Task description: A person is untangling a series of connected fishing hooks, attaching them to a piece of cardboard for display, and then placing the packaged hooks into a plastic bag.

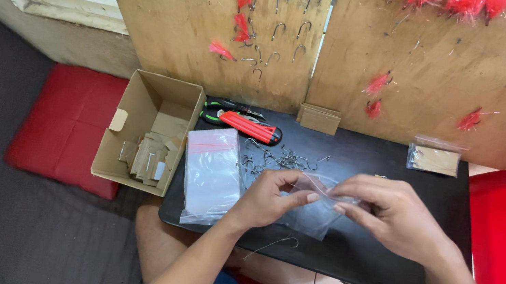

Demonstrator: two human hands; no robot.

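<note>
Clear bag (317, 212) pinched at top by both hands, left (267, 200) at nine, right (392, 215) at three, hanging toward six.

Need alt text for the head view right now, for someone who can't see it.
Left hand and right hand together hold a small clear zip bag above a black tray. On the tray lie loose fish hooks, a stack of clear bags and red-handled pliers; a cardboard box sits left.
</note>
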